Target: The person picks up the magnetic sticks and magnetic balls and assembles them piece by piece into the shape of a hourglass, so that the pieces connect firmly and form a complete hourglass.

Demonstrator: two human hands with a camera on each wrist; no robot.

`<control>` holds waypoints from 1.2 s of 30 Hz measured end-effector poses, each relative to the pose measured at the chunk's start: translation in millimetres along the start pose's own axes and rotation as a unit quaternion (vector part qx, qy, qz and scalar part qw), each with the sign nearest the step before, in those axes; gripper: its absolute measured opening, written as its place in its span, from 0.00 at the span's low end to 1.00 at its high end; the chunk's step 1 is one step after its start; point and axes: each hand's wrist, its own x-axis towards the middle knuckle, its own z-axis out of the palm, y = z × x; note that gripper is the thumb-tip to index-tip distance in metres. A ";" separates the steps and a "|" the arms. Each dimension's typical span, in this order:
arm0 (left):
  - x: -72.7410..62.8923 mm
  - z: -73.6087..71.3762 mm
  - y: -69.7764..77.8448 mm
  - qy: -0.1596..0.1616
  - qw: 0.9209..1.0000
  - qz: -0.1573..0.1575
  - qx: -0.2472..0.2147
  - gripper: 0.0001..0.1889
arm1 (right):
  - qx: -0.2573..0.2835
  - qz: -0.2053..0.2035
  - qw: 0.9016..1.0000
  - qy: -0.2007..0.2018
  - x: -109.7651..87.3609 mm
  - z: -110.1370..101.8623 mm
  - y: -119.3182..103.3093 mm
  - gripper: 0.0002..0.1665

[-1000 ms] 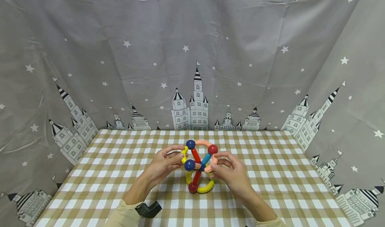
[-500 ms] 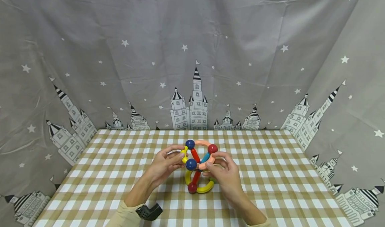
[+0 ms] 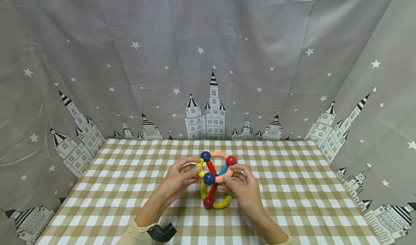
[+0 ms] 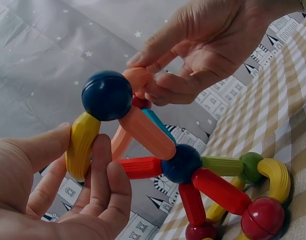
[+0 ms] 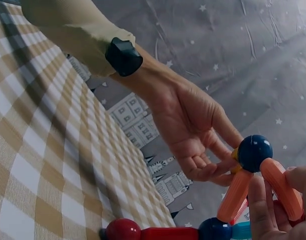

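A magnetic stick-and-ball toy stands on the table. My left hand [image 3: 178, 179] pinches a curved yellow stick [image 4: 81, 145] of its upper ring, between thumb and fingers. On the other side my right hand [image 3: 246, 189] pinches a curved salmon stick [image 5: 283, 187], whose end meets the near blue ball [image 3: 209, 178]. A straight salmon stick [image 4: 148, 132] runs from that ball down to the central blue ball [image 4: 181, 163]. The upper ring also has a far blue ball [image 3: 205, 156] and a red ball [image 3: 231, 161]. Red sticks [image 4: 221, 191] slope down to the lower ring.
Curved yellow sticks [image 3: 222, 204], red balls [image 4: 263, 218] and a green ball [image 4: 251, 166] form the lower ring on the checked tablecloth [image 3: 130, 173]. A grey curtain [image 3: 156, 32] with castles hangs behind. A black device [image 3: 161, 232] sits at my left wrist.
My right hand has moved slightly left, bringing the curved salmon stick's free end against the near blue ball. That ball has shifted a little right. My left hand keeps its pinch.
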 end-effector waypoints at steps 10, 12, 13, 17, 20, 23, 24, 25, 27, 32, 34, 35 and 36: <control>-3.1 4.8 3.0 0.010 1.000 0.000 0.017 0.14 | -0.020 0.028 0.999 0.000 0.1 -8.0 -0.6 0.26; -3.4 4.1 3.0 0.010 1.000 -0.002 0.014 0.14 | -0.032 0.029 0.999 -0.005 0.5 -9.9 -1.5 0.26; -3.8 3.7 2.9 0.008 1.000 -0.002 0.013 0.15 | -0.038 0.029 0.999 -0.008 0.9 -11.0 -2.1 0.25; -5.0 1.9 3.8 -0.012 1.000 0.000 0.016 0.18 | -0.060 0.024 0.998 -0.026 2.4 -16.8 -4.8 0.24; -5.9 0.4 5.7 -0.028 0.999 -0.004 0.029 0.22 | -0.081 0.014 0.995 -0.048 3.9 -22.8 -7.4 0.24; -7.2 -2.1 8.0 -0.039 0.998 -0.009 0.049 0.27 | -0.107 0.002 0.992 -0.071 5.1 -30.7 -10.9 0.26; -8.0 -3.5 8.7 -0.043 0.997 -0.009 0.058 0.28 | -0.113 -0.001 0.991 -0.078 5.5 -33.9 -12.1 0.27; -8.7 -5.3 9.3 -0.047 0.997 -0.010 0.066 0.29 | -0.120 -0.004 0.989 -0.082 6.0 -37.1 -13.3 0.28; -10.5 -9.6 10.3 -0.056 0.995 -0.009 0.080 0.29 | -0.136 -0.008 0.987 -0.085 7.0 -44.5 -15.6 0.30; -17.6 -22.8 9.3 -0.074 0.993 -0.002 0.088 0.29 | -0.168 -0.015 0.982 -0.080 8.3 -62.6 -21.5 0.33; -20.1 -28.3 7.7 -0.073 0.993 0.001 0.090 0.30 | -0.173 -0.016 0.981 -0.084 8.2 -68.5 -23.6 0.34; -21.1 -30.9 6.9 -0.074 0.993 0.003 0.091 0.30 | -0.174 -0.015 0.981 -0.084 8.1 -71.2 -24.4 0.35; -22.2 -32.9 6.3 -0.072 0.993 0.004 0.092 0.29 | -0.176 -0.014 0.981 -0.085 8.2 -73.7 -25.0 0.35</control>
